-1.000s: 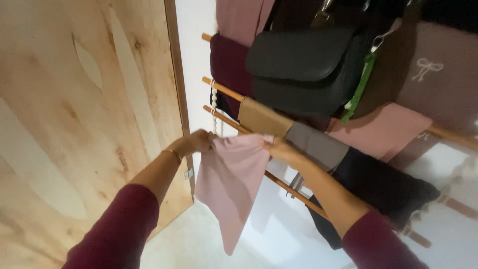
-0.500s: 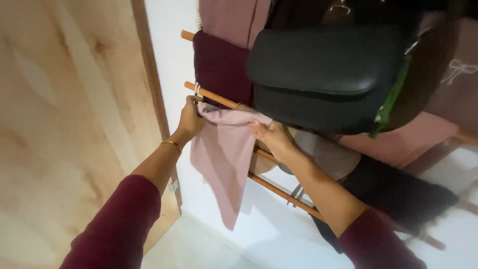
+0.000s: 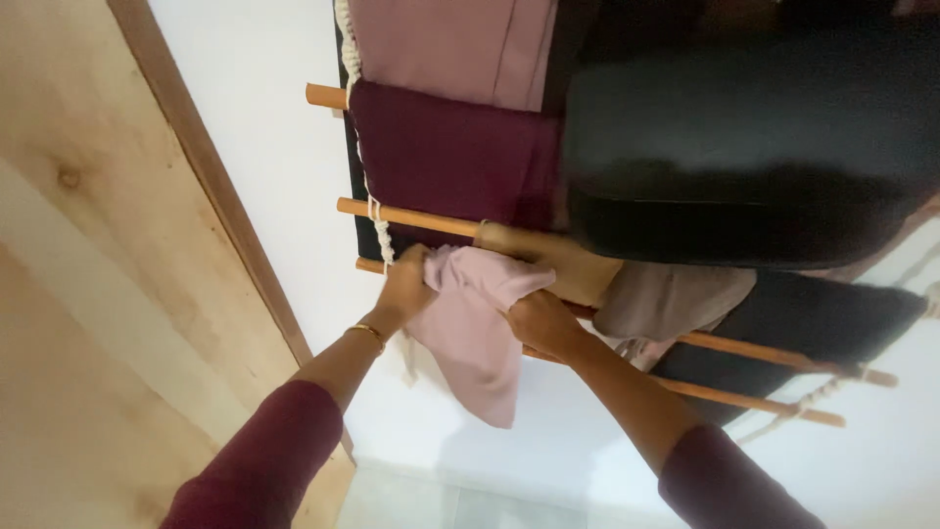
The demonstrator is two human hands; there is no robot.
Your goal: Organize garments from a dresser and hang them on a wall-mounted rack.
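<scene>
Gripping a pale pink cloth (image 3: 480,333) from both sides, the two hands meet at a wooden rung (image 3: 421,216) of a hanging rack; the left hand (image 3: 406,284) has its fingers closed on the cloth's upper left edge, a thin gold bangle (image 3: 369,333) on that wrist; the right hand (image 3: 539,321) clamps the cloth's right edge, fingers curled shut over the fabric. The cloth bunches between them just below the rung and droops to a point against the white wall (image 3: 264,127) — its upper part touching a tan cloth (image 3: 568,264) draped beside it. Above hangs a maroon cloth (image 3: 450,157); a large black bag (image 3: 744,147) covers the rack's right part; a wooden door (image 3: 88,294) stands at the left.
</scene>
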